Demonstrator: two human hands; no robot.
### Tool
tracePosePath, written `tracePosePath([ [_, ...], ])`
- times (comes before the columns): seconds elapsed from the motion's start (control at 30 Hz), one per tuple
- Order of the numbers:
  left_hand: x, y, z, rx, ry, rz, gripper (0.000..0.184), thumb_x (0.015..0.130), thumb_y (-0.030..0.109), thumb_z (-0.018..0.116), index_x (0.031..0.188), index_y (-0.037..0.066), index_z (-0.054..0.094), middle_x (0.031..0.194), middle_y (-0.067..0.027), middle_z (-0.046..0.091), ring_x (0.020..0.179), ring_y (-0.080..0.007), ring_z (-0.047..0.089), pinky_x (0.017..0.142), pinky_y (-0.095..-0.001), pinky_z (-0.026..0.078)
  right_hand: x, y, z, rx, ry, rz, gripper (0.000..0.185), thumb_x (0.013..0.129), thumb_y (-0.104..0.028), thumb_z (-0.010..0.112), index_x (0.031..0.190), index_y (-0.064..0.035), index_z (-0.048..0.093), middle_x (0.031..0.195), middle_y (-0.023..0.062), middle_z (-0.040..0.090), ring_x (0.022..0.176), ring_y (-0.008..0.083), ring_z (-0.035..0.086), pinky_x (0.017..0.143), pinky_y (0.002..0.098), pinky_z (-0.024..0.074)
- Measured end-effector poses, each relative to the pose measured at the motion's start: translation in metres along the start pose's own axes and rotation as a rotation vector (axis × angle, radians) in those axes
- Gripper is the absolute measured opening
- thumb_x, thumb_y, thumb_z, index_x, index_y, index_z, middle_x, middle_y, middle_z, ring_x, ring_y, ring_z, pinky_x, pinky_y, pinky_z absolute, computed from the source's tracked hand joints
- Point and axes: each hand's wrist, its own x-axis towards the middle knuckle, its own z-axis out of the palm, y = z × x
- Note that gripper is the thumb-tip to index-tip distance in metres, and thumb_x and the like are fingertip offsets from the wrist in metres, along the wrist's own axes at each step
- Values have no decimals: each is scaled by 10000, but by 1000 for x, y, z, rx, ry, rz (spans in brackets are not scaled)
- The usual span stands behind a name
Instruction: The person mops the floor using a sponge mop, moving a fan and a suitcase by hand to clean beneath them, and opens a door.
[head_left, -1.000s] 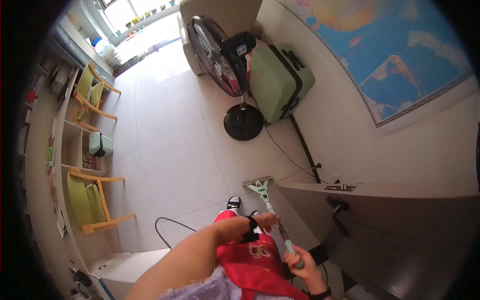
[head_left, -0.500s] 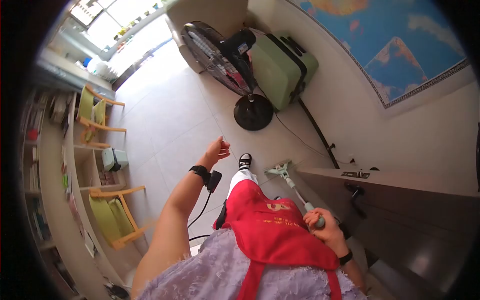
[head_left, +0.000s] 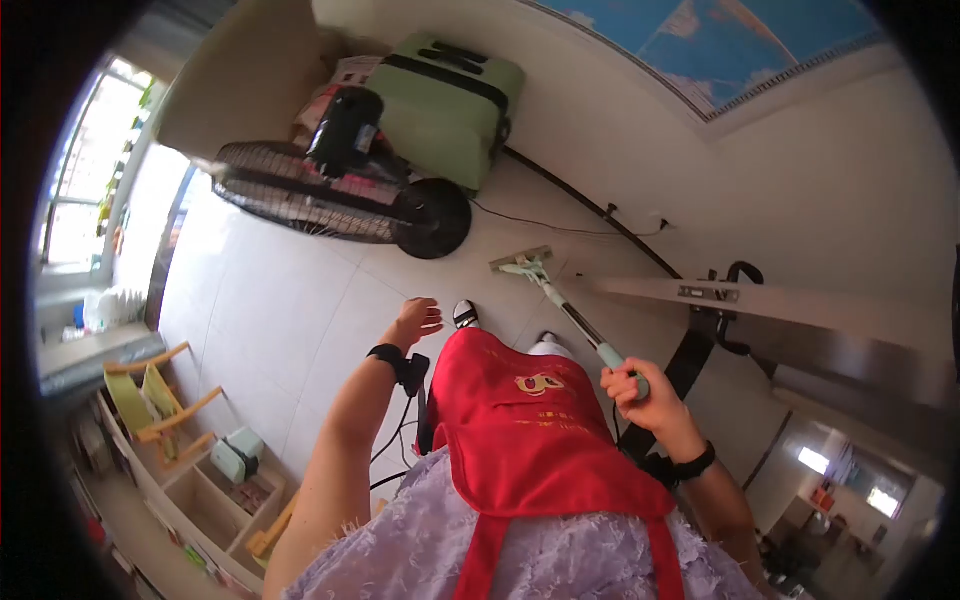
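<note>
My right hand (head_left: 645, 397) is wrapped around the pale green grip of a mop (head_left: 573, 318) with a flat, wide head. The shaft slants away to the upper left. Its head is near the floor ahead of my feet; whether it touches cannot be told. Held out to the left, my left hand (head_left: 418, 322) has nothing in it, with its fingers loosely stretched. A black strap with a small device and cable is on the left wrist, and a dark band is on the right one. I wear a red apron (head_left: 530, 420).
A black standing fan (head_left: 435, 217) and a green suitcase (head_left: 440, 110) stand ahead by the wall. An open door (head_left: 800, 325) with a black handle juts in from the right. Wooden chairs (head_left: 165, 415) and low shelves (head_left: 205, 505) line the left. A cable runs along the wall.
My view has turned right, so the fan, suitcase and chairs sit further left and another room shows beyond the door. The mop is still in my right hand; the left fingers look straighter.
</note>
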Motion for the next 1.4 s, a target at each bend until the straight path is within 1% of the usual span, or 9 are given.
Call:
tracePosePath([
  [0.27,-43,17,193,244,-406,-377,546,822,387,550,1166,-13,412,1020,-172,555,921,-314,555,822,-471,451,44,11,47,-596,14,-122,212,837,-202,544,852,-15,446,717,25,453,562,84,475,461,208,401],
  [0.33,-32,12,199,293,-544,-47,493,778,308,604,1126,0,436,988,-152,558,892,-285,564,812,-431,457,41,8,57,-846,39,-101,256,839,-250,569,858,-12,475,775,53,511,628,105,538,491,240,437],
  [0.43,2,-1,191,338,-738,464,443,713,188,685,1064,19,473,941,-123,563,849,-241,577,796,-371,465,44,-42,40,-1684,238,-586,351,826,-348,568,919,-14,511,920,106,552,750,164,590,558,303,482],
  [0.5,29,12,194,-214,-785,-126,417,646,106,744,983,45,505,848,-105,564,777,-194,581,725,-318,472,23,-50,45,-2385,745,-1365,398,830,-383,528,987,-18,541,1007,137,544,969,236,534,781,388,447],
  [0.57,22,16,189,312,-733,444,412,653,112,740,983,51,501,829,-101,564,767,-191,579,709,-314,472,17,-88,27,-2928,1486,-1251,436,826,-334,519,1122,-14,516,1167,144,476,1137,264,412,955,438,296],
  [0.73,27,14,193,42,-739,166,394,661,95,728,972,57,489,790,-80,563,741,-181,573,694,-303,476,36,-115,-20,-3100,2283,-419,495,804,-277,508,1220,-15,450,1315,145,375,1234,291,283,994,381,198],
  [1.03,58,-1,170,-45,-934,507,409,649,42,719,971,64,468,728,-41,557,691,-157,557,670,-285,479,35,-102,-11,-2834,1980,-784,235,738,-193,563,909,-43,627,984,77,483,990,226,399,797,325,308],
  [1.23,-13,32,183,321,-637,535,127,765,164,520,704,101,428,690,-44,443,690,-217,495,721,-412,452,41,-71,-35,-2710,2037,-687,205,741,-174,574,886,-48,645,990,77,501,990,239,402,736,324,334],
  [1.4,16,33,190,-157,-532,-265,158,761,200,521,687,102,422,677,-53,446,692,-235,502,702,-424,452,41,-63,-35,-2394,1673,-443,357,811,-343,527,979,-44,623,909,93,568,900,269,515,645,380,423],
])
